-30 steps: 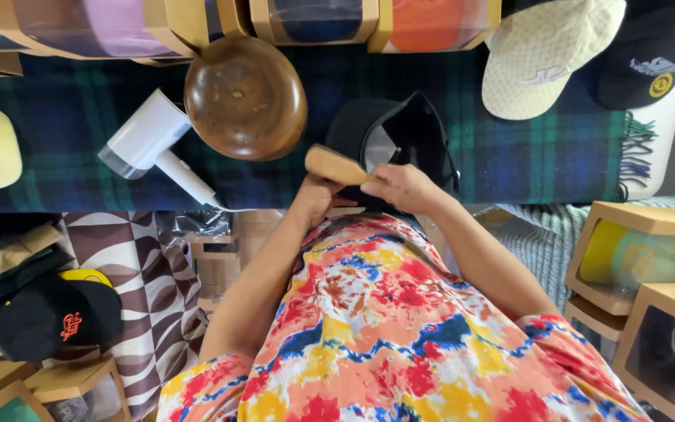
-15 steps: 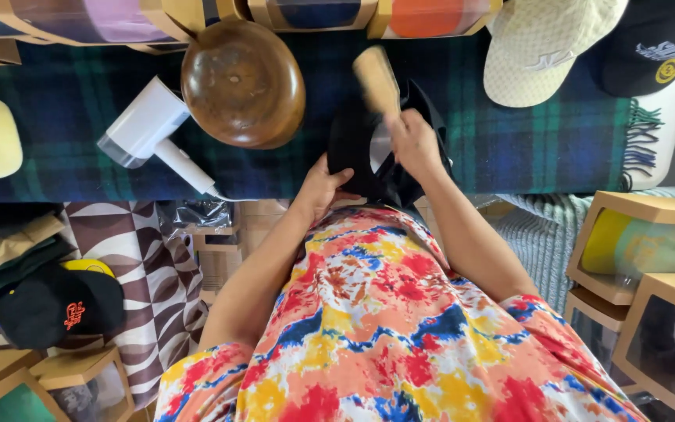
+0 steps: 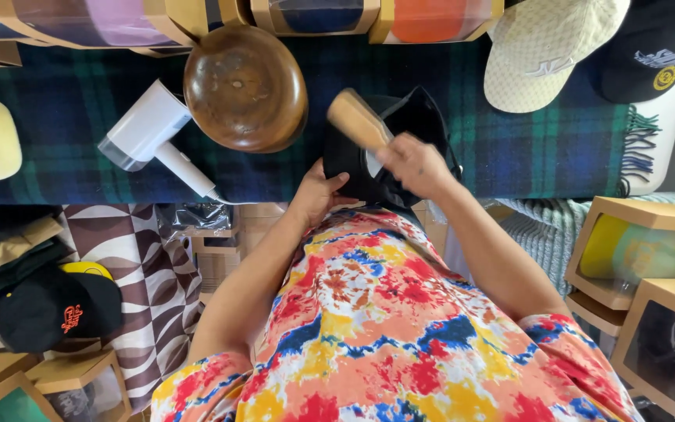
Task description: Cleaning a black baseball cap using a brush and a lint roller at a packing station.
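Plaid blanket in dark blue and green covers the tabletop that fills the upper half of the view; the floor below it is crowded with boxes and caps. Nearest to you is your own tie-dye shirt, red, orange, yellow and blue, filling the lower middle. To its left lies a black cap with an orange emblem on a brown-and-white patterned cloth. To the right, wooden display boxes stand stacked, each with a cap behind a clear front.

At the table's near edge, your left hand presses against the left side of the black cap, fingers curled on its edge, steadying it. Your right hand is clenched around the handle of a wooden brush, whose light-coloured head lies over the cap's upper left part. The black cap sits on the blanket, just right of the brown wooden hat block.

Left of the block lies a white hair dryer, handle pointing toward you. Farther off, a cream cap and a dark cap with a yellow round patch rest at the upper right, and a row of boxes lines the far edge.
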